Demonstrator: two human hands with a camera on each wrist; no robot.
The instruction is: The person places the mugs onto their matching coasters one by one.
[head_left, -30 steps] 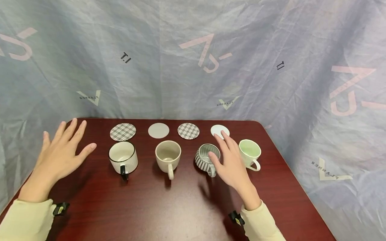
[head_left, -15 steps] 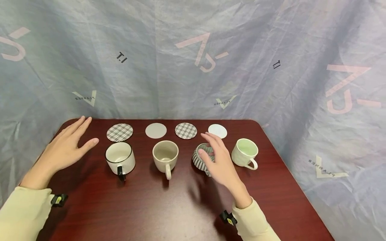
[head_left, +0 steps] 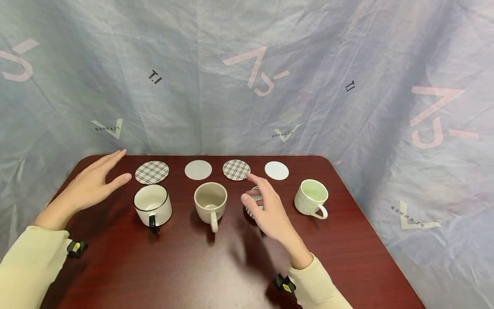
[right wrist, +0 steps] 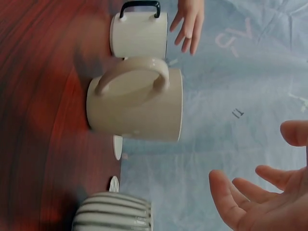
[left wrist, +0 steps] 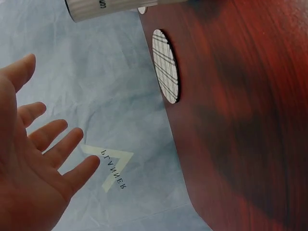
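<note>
- A grey-blue cloth [head_left: 208,98] with printed letters hangs behind everything.
- The dark red table [head_left: 185,262] reaches back to it.
- The left hand [head_left: 92,182] is in the air at the table's left side, near the left plaid coaster [head_left: 152,172] and the black-rimmed mug [head_left: 162,210]. It grasps nothing; its fingers are straight, its thumb spread.
- The right hand [head_left: 268,210] hangs over the striped cup [right wrist: 115,214], apart from it and holding nothing. Its fingers bend loosely, and in the head view it hides most of that cup.
- The beige mug [head_left: 204,210] stands upright between the black-rimmed mug and the striped cup; the green mug [head_left: 308,204] stands at the far right.
- Behind the mugs, the coasters lie flat in a row: left plaid, grey coaster [head_left: 198,170], other plaid coaster [head_left: 236,170], white coaster [head_left: 276,170].
</note>
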